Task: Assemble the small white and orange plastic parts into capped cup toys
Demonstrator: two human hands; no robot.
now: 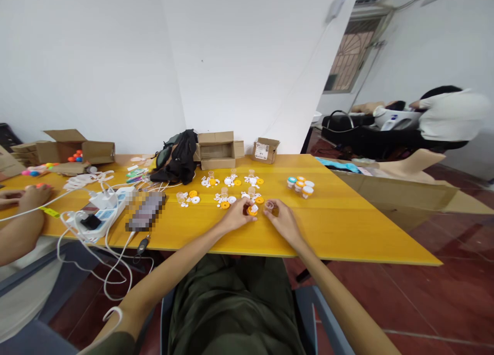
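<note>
My left hand [237, 215] is closed on an orange cap [252, 211] with a small white piece in it, just above the yellow table. To its right, the thumb and fingers of my right hand [284, 222] are around a small clear cup [269, 206]. The two held parts are close together but apart. Beyond my hands lie groups of white and orange discs, small white pieces and clear cups [224, 192]. At the right stands a cluster of capped small jars [300, 186] with orange, white and teal lids.
A power strip [111, 208] with tangled white cables and a blurred-out phone [146, 212] lie to the left. Behind stand a black bag [179, 159] and open cardboard boxes [216, 150]. Another person's arm [23, 221] rests at far left. The table's front edge [324, 257] is near me.
</note>
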